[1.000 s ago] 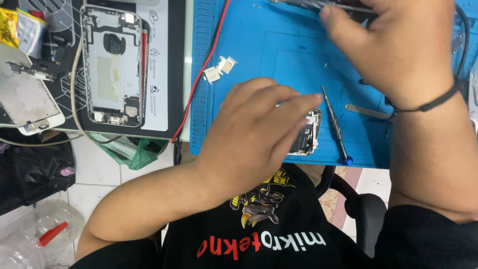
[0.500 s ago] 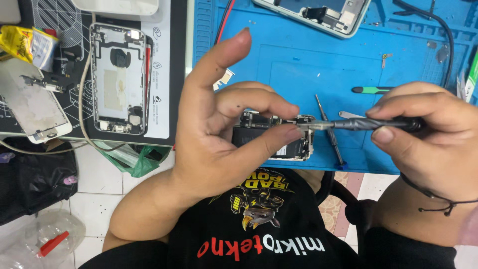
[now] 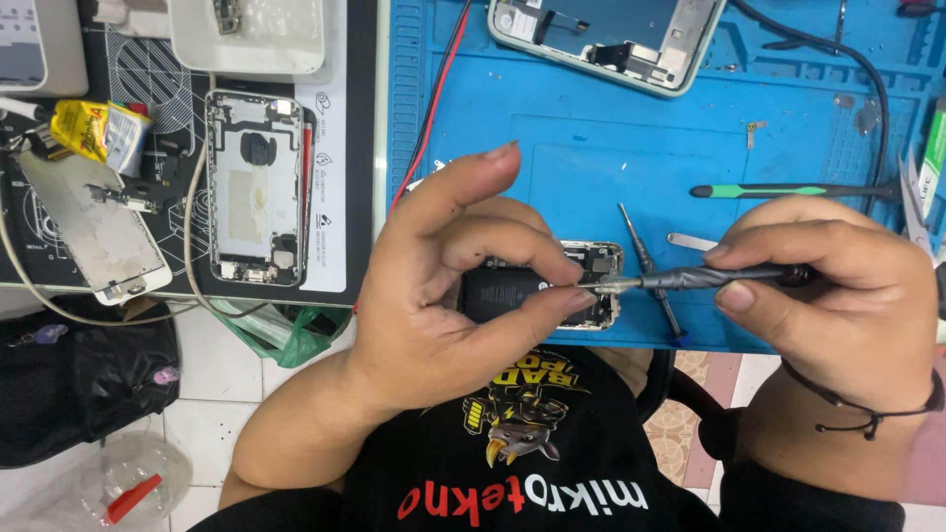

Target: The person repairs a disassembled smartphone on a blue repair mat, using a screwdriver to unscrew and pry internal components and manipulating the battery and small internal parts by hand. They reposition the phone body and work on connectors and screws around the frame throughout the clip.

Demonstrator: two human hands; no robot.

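My right hand [image 3: 838,296], empty over the blue mat [image 3: 552,128] 1 second ago, now pinches a screwdriver [image 3: 709,277]. My left hand [image 3: 453,296] pinches its tip over the opened phone [image 3: 591,258] at the desk's near edge, so screw work can start.

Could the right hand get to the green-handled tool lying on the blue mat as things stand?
Probably yes, once freed: the green-handled tool lies bare on the blue mat just beyond the right hand, nothing over it. But its fingers are holding a dark screwdriver.

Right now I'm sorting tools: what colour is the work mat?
Blue, plain in the head view: the mat.
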